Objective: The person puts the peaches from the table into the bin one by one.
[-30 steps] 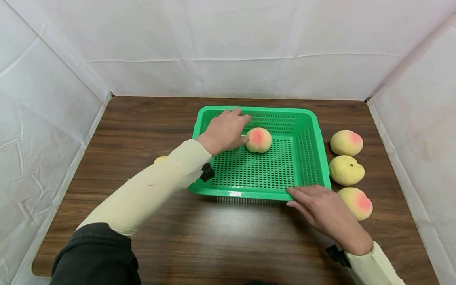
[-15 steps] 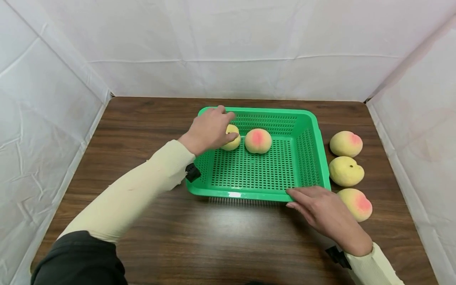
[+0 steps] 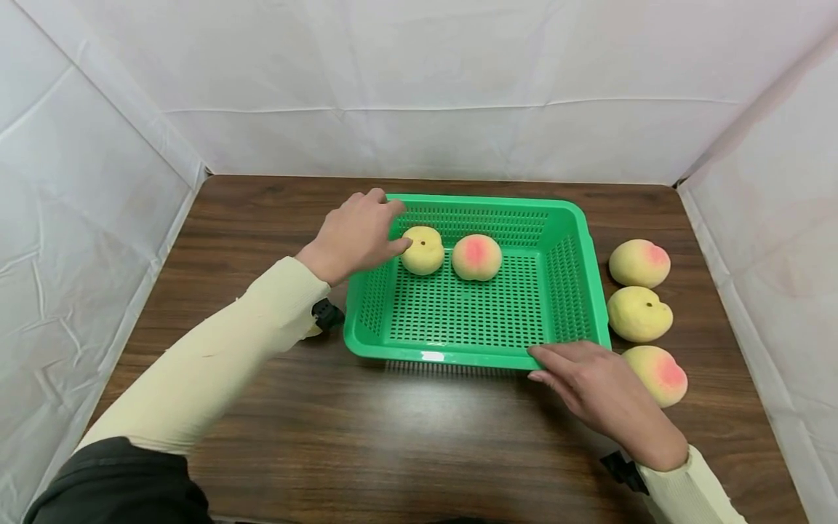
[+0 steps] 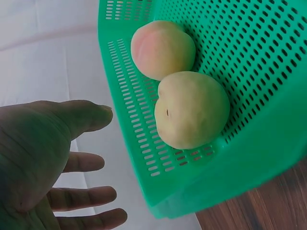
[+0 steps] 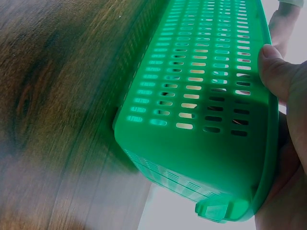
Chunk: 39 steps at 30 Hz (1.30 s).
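A green plastic basket [image 3: 471,356] with slotted walls stands on the table. In it sit two peaches side by side: a yellow one [image 3: 425,255] at the left and a pink-blushed one [image 3: 476,258] beside it. My left hand [image 3: 353,236] hovers over the basket's left rim with relaxed, spread fingers and nothing held; the left wrist view shows its thumb [image 4: 91,115] apart from both peaches. At the near right corner my right hand [image 3: 592,386] grips the basket rim, its thumb [image 5: 276,72] on the outer wall and its other fingers over the rim.
Right of the basket, three more peaches form a column: a far one [image 3: 639,263], a middle one [image 3: 639,314] and a near one [image 3: 657,375] beside my right hand. Another yellow fruit [image 3: 314,331] shows partly from behind my left wrist. White sheets [image 3: 419,138] wall the table.
My left hand moves left from over the basket's inside to its left rim, leaving the yellow peach beside the pink-blushed one. My right hand stays on the rim.
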{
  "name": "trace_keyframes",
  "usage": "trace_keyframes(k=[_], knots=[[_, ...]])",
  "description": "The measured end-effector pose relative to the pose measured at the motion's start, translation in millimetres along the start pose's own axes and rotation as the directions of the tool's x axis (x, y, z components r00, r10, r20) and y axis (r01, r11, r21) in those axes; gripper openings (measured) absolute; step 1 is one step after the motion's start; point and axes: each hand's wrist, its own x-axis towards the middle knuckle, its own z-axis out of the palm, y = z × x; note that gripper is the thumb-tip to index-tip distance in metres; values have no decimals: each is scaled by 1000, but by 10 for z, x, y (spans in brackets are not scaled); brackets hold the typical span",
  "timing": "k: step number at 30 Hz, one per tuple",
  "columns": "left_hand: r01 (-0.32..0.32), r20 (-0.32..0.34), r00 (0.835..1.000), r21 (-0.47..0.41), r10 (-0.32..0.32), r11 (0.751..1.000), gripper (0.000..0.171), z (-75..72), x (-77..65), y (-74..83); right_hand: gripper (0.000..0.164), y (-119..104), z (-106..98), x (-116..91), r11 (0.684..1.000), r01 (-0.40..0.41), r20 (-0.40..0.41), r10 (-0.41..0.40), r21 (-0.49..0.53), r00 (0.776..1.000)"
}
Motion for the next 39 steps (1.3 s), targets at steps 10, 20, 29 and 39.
trace_keyframes(k=[10,20,29,39], knots=[[42,5,999,-8,-42,999,55,-29,-172,-180,59,-12,0,1,1000,5,-3,-5,-2,1000],[73,6,997,-52,-72,996,47,2,-329,-388,60,-6,-3,14,1000,8,-1,-8,6,1000],[107,46,993,-51,-105,993,54,56,-479,-557,59,-4,-5,16,1000,10,1,-10,6,1000],[118,110,988,-64,-110,991,56,106,-632,-682,59,5,6,8,1000,8,12,-8,3,1000]])
